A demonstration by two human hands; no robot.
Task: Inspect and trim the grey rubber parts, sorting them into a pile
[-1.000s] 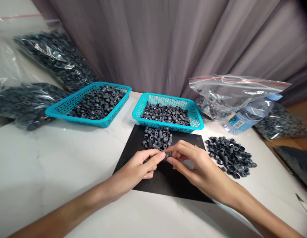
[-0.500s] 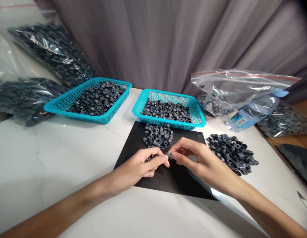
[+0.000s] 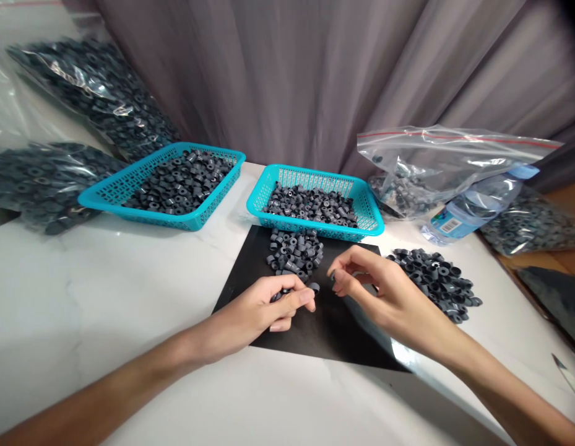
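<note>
No words or numbers can be read here. The bottle [image 3: 473, 207] lying on its side has a blue and white label [image 3: 447, 224]. There is print on the label, but it is too small and blurry to read.

The worktop [image 3: 106, 297] is smooth, glossy white stone-look material and carries a matt black sheet [image 3: 328, 331]. The grey rings [image 3: 294, 251] look like matt plastic or rubber, and the turquoise baskets [image 3: 129, 214] are perforated plastic. The bags [image 3: 436, 158] are clear glossy film, and the curtain [image 3: 291, 74] is matt grey cloth.
</note>
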